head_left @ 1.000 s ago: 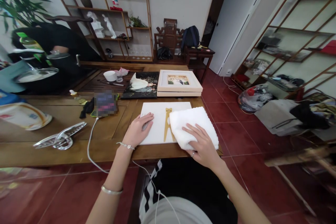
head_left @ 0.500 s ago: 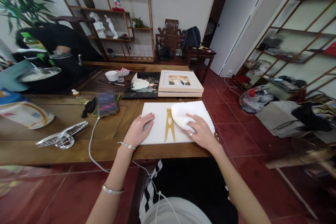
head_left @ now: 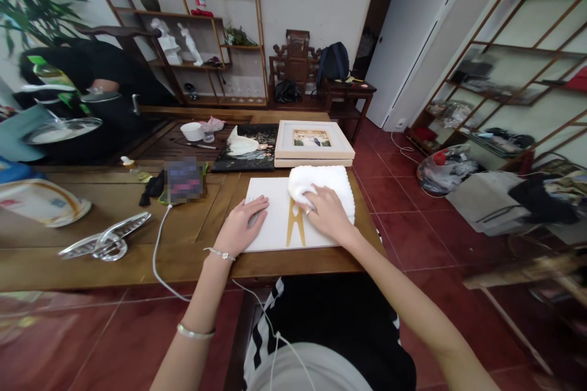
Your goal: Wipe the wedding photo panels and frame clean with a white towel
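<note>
My left hand (head_left: 241, 224) lies open on the smooth rectangular board (head_left: 274, 208); over its right half, my right hand (head_left: 326, 215) presses fluffy cloth (head_left: 338, 180), grip unclear.

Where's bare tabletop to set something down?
Brown wooden table: bare between curved white cable and left hand; narrower gap between cable and silver winged ornament. Crowded: beyond the white rectangular board, where black picture panel and white-framed photo sit close together.
</note>
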`<state>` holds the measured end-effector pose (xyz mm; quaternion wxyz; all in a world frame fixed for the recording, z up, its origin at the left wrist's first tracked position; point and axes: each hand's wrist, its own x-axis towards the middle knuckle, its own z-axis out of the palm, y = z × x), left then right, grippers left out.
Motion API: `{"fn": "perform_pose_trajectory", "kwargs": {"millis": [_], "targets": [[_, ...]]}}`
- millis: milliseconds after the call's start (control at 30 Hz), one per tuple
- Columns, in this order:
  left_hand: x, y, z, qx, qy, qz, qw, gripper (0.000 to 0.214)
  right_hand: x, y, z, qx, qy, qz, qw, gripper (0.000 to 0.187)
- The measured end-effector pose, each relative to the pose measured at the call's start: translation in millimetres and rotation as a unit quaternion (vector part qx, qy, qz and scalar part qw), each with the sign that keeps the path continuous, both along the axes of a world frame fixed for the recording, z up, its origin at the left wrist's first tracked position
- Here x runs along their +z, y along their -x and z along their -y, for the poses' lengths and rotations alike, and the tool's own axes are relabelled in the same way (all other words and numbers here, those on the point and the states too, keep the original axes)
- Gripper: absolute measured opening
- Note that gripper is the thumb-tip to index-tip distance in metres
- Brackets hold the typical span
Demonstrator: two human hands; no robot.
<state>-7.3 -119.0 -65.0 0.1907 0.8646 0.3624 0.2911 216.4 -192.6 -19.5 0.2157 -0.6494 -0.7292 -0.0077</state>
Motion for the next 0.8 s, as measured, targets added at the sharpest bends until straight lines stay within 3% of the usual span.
{"fn": "perform_pose_trajectory", "kwargs": {"millis": [167, 333, 467, 600, 800], "targets": [[-0.9, 0.4, -0.5, -0.002, -0.005, 0.004, 1.000, 0.032, -9.9, 14.7, 40.5, 0.071, 0.002, -0.002, 0.997, 0.022], [-0.6, -0.6, -0.7, -0.006, -0.003, 0.005, 1.000, 0.033, -2.0, 19.4, 89.2, 0.145, 0.029, -0.026, 0.989, 0.016], [-0.8, -1.1, -0.7, -0.009, 0.000, 0.008, 1.000, 0.033, 2.8, 21.3, 107.0, 0.165, 0.025, -0.035, 0.985, 0.013], [-1.0, -0.6, -0.9, -0.008, -0.001, 0.009, 1.000, 0.033, 0.0, 19.0, 94.1, 0.142, -0.005, -0.045, 0.989, 0.013], [-1.6, 0.3, -1.2, -0.004, -0.005, 0.005, 1.000, 0.033, -2.2, 8.7, 35.6, 0.113, -0.011, -0.018, 0.993, 0.027]]}}
